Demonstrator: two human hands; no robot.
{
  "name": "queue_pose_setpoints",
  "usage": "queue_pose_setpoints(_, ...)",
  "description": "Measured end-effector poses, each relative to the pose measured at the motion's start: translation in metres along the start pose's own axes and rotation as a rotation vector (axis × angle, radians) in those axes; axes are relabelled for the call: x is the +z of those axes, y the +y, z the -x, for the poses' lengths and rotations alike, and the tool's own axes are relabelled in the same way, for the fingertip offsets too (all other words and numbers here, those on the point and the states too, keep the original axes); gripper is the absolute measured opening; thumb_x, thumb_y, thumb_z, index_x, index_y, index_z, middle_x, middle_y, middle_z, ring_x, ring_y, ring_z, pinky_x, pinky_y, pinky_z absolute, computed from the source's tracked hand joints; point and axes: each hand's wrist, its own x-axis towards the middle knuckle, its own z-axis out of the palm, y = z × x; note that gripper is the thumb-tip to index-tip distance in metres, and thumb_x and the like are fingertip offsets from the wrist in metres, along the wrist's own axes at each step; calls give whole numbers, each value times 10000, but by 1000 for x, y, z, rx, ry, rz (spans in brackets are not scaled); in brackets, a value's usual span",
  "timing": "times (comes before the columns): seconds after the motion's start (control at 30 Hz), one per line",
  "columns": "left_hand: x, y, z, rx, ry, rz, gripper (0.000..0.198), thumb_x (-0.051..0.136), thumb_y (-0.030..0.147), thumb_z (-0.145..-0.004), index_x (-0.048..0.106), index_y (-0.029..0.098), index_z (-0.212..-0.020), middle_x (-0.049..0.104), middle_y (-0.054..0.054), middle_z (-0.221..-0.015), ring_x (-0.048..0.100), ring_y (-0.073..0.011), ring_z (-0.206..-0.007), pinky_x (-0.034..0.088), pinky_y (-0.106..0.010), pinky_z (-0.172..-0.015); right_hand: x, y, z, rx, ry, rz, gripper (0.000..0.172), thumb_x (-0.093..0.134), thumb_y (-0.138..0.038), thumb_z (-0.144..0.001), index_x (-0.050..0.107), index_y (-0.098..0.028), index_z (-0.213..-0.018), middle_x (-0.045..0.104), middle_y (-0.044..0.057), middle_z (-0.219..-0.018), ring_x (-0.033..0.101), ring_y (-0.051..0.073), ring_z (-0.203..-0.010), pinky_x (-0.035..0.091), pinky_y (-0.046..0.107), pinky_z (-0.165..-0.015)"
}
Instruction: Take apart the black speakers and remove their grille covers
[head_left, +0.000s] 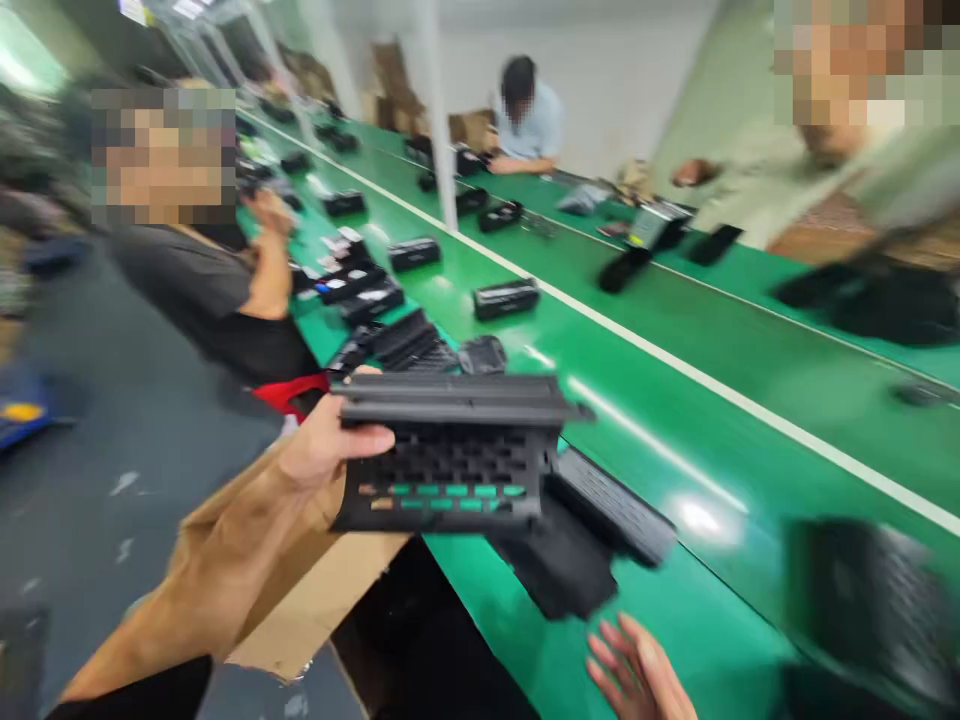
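My left hand [337, 440] grips the left end of a black plastic housing [465, 405], its thumb pressed on the front. The housing is long, with slotted holes through which green shows, and is held up above the bench edge. At the bottom, my right hand [637, 665] is apart from everything, its fingers stretched out and slightly curled. Just beyond that hand, a black cloth-like piece [566, 560] lies on the green surface. Against it rests a black perforated panel [615, 505].
A green conveyor [675, 420] with a white line carries several black box-shaped units [506, 298]. More black parts [409, 340] lie on the bench ahead. An open cardboard box [300, 610] stands below my left arm. Co-workers sit at left [202, 280] and across [532, 120]. A blurred dark object [862, 600] is at right.
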Motion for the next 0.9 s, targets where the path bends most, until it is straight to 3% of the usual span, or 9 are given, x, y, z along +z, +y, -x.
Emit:
queue_pose_setpoints(0.1, 86, -52, 43, -299, -520, -20, 518, 915, 216, -589, 656, 206, -1037, 720, 34, -846, 671, -153, -758, 516, -235, -681, -36, 2, 43, -34, 149, -248, 584, 639, -692, -905, 606, -323, -1356, 626, 83, -1419, 651, 313, -1197, 569, 528, -960)
queue_pose_setpoints(0.17, 153, -103, 77, -513, -731, 56, 543, 869, 250, -601, 601, 207, -1072, 735, 7, -930, 693, -171, -838, 537, -265, -760, -63, 7, 57, -30, 197, -365, 581, 662, -709, -868, 637, -345, -1320, 650, 68, -1403, 656, 323, -1200, 576, 532, -951)
queue_pose_setpoints(0.23, 215, -155, 102, -632, -825, -118, 550, 813, 216, -592, 566, 207, -1084, 740, -4, -967, 699, -169, -857, 551, -275, -793, -95, 17, 62, -8, 272, -350, 621, 751, -653, -818, 627, -330, -1333, 693, 71, -1330, 661, 321, -1199, 578, 517, -960)
queue_pose_setpoints(0.3, 264, -194, 115, -641, -851, -249, 485, 780, 217, -620, 590, 181, -1064, 743, -39, -956, 704, -201, -880, 558, -306, -799, -131, 30, 59, 23, 380, -245, 779, 898, -544, -688, 595, -289, -1359, 726, 71, -1241, 674, 321, -1174, 589, 487, -949)
queue_pose_setpoints(0.4, 311, -221, 121, -582, -873, -431, 397, 777, 310, -670, 654, 184, -1026, 748, -63, -1015, 696, -251, -977, 548, -354, -876, -176, 46, 44, 23, 519, -127, 948, 996, -457, -515, 581, -220, -1335, 726, 78, -1210, 688, 309, -1123, 605, 414, -908)
queue_pose_setpoints(0.53, 339, -221, 119, -487, -954, -654, 316, 756, 397, -708, 714, 215, -963, 751, -72, -1038, 697, -316, -1056, 540, -403, -944, -203, 56, 24, -21, 618, -96, 978, 966, -551, -510, 559, -219, -1335, 672, 86, -1323, 687, 269, -1072, 615, 338, -818)
queue_pose_setpoints(0.6, 344, -218, 119, -450, -976, -749, 384, 738, 441, -722, 725, 213, -1030, 724, -120, -1178, 679, -366, -1133, 537, -449, -979, -206, 61, 18, -21, 655, -72, 995, 952, -578, -498, 559, -215, -1336, 669, 93, -1310, 692, 270, -1038, 618, 337, -791)
queue_pose_setpoints(0.73, 339, -209, 127, -375, -950, -884, 674, 642, 552, -805, 588, 186, -1368, 497, -231, -1515, 565, -462, -1315, 492, -564, -1047, -206, 69, 14, 2, 689, -24, 1105, 940, -604, -475, 533, -195, -1418, 665, 124, -1277, 707, 274, -925, 629, 375, -752)
queue_pose_setpoints(0.9, 317, -196, 138, -241, -922, -920, 587, 544, 565, -900, 583, 216, -1370, 615, -183, -1386, 610, -389, -1260, 497, -503, -1038, -201, 68, 24, 59, 762, 25, 1388, 950, -631, -427, 356, -207, -1608, 495, 208, -1500, 696, 316, -985, 632, 376, -682)
